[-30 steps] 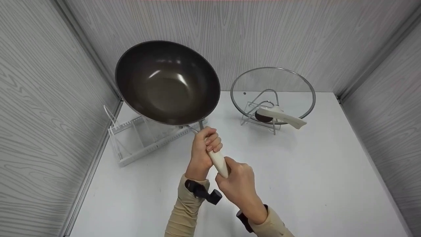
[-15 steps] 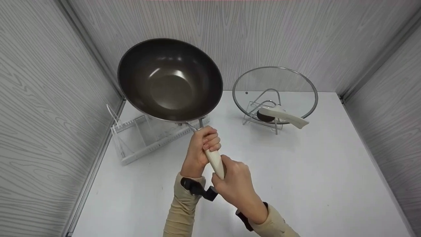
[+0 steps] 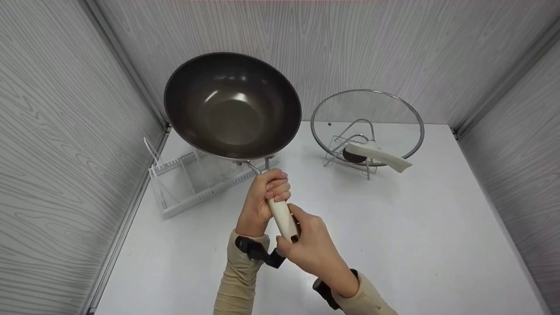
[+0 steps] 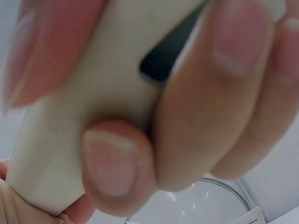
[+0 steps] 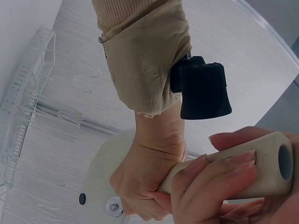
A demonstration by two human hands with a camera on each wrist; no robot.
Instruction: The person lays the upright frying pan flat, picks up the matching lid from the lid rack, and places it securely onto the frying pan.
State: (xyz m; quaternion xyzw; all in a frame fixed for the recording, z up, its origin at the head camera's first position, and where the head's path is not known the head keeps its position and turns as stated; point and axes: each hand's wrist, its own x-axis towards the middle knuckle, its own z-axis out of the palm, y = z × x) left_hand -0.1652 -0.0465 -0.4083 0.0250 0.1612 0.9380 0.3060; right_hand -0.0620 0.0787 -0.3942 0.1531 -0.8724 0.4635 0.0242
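Right wrist: left hand and right hand grip the wok's handle; its tiny mark is unreadable.

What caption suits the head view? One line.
Left hand and right hand hold a dark wok by its handle; glass lid at right.

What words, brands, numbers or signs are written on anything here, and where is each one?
None that I can read.
Handle: a faint round mark, too small and blurred to make out.
Pan, lid, rack and black wrist camera: no readable lettering shows.
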